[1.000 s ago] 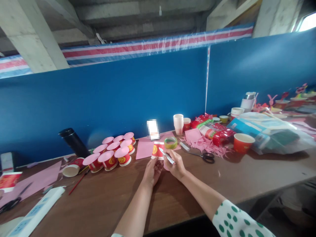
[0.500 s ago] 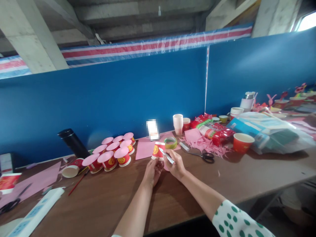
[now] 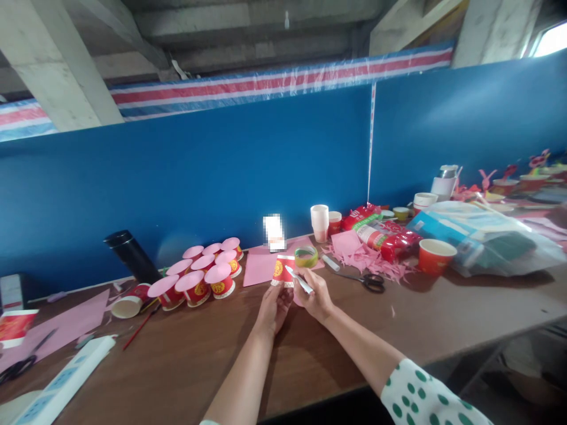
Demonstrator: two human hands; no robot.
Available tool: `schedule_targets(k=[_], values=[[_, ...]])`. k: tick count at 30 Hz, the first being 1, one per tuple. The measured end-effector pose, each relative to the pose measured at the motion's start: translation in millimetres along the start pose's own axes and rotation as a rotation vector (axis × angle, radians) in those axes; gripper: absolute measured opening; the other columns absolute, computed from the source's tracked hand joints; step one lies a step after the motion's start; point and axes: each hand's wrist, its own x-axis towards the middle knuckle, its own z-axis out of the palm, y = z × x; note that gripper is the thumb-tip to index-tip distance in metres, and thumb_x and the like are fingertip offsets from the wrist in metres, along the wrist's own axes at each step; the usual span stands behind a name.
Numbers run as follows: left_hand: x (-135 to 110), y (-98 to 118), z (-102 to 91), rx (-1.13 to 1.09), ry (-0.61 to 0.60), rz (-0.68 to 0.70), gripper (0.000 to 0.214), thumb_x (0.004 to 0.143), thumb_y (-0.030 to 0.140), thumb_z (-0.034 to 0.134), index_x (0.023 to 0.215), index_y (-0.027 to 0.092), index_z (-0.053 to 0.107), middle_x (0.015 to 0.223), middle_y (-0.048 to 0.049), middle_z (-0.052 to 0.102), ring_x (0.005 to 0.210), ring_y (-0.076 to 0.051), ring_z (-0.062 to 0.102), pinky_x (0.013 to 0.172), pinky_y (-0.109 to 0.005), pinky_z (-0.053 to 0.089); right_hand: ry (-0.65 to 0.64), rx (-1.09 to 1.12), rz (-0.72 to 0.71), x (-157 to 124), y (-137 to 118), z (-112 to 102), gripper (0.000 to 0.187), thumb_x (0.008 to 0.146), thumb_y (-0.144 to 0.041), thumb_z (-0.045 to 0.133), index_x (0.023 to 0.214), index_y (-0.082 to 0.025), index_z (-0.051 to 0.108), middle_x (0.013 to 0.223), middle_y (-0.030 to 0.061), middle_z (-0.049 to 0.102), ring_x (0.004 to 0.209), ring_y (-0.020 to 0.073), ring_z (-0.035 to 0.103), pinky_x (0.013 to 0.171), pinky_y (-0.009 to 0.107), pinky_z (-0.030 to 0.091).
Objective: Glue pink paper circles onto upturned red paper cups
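A red paper cup [image 3: 278, 269] with a gold print is held near its lower edge by my left hand [image 3: 275, 306], whose fingers are closed on it. Between the fingers of my right hand [image 3: 316, 295] is a white glue pen [image 3: 302, 282], its tip against or very near the side of the cup. A bit of pink paper [image 3: 299, 300] shows below the cup, partly hidden by my hands. Behind the cup lie a pink sheet [image 3: 257, 267] and a roll of yellow-green tape [image 3: 306, 256].
Left of my hands stand several upturned red cups [image 3: 192, 289] topped with pink paper discs. Scissors [image 3: 372, 282], a white cap [image 3: 330, 263], pink paper scraps [image 3: 354, 254] and a plastic bag [image 3: 487, 236] lie to the right. A power strip [image 3: 66, 378] sits at the near left.
Almost nothing differs. Both hands keep their places, and the pen's tip stays at the cup's side with only a tiny shift.
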Motion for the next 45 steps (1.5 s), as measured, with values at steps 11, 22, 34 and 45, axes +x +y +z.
schedule_targets(k=[11, 22, 34, 45], values=[[0.7, 3.8, 0.4, -0.052, 0.062, -0.014, 0.003, 0.07, 0.01, 0.063, 0.07, 0.01, 0.06, 0.061, -0.0035, 0.065, 0.06, -0.01, 0.062, 0.062, -0.019, 0.051, 0.029, -0.003, -0.01, 1.9, -6.2, -3.9, 0.01, 0.081, -0.022, 0.046, 0.087, -0.018, 0.053, 0.074, 0.0037, 0.059, 0.066, 0.015, 0.057, 0.063, 0.024, 0.046], [2.5, 4.4, 0.2, -0.086, 0.101, -0.025, 0.003, 0.073, 0.009, 0.059, 0.07, 0.01, 0.059, 0.06, -0.0032, 0.064, 0.059, -0.01, 0.062, 0.06, -0.018, 0.052, 0.034, -0.03, -0.028, 1.9, -5.0, -3.1, 0.011, 0.08, -0.022, 0.046, 0.087, -0.018, 0.054, 0.074, 0.0041, 0.06, 0.067, 0.0155, 0.058, 0.063, 0.024, 0.046], [2.4, 3.5, -0.9, -0.077, 0.071, -0.032, 0.004, 0.074, 0.01, 0.058, 0.071, 0.009, 0.06, 0.063, -0.0047, 0.065, 0.059, -0.01, 0.062, 0.059, -0.018, 0.052, 0.03, 0.011, -0.021, 1.4, -3.1, -2.2, 0.015, 0.08, -0.02, 0.048, 0.093, -0.019, 0.054, 0.077, 0.0041, 0.061, 0.07, 0.0156, 0.059, 0.065, 0.024, 0.047], [1.6, 3.2, -0.5, -0.064, 0.067, -0.038, 0.004, 0.074, 0.009, 0.059, 0.07, 0.01, 0.058, 0.061, -0.004, 0.064, 0.059, -0.01, 0.062, 0.06, -0.019, 0.052, 0.035, 0.038, -0.031, 2.5, -2.6, -2.3, 0.017, 0.08, -0.019, 0.049, 0.096, -0.019, 0.055, 0.08, 0.0044, 0.062, 0.071, 0.0154, 0.06, 0.067, 0.025, 0.048]])
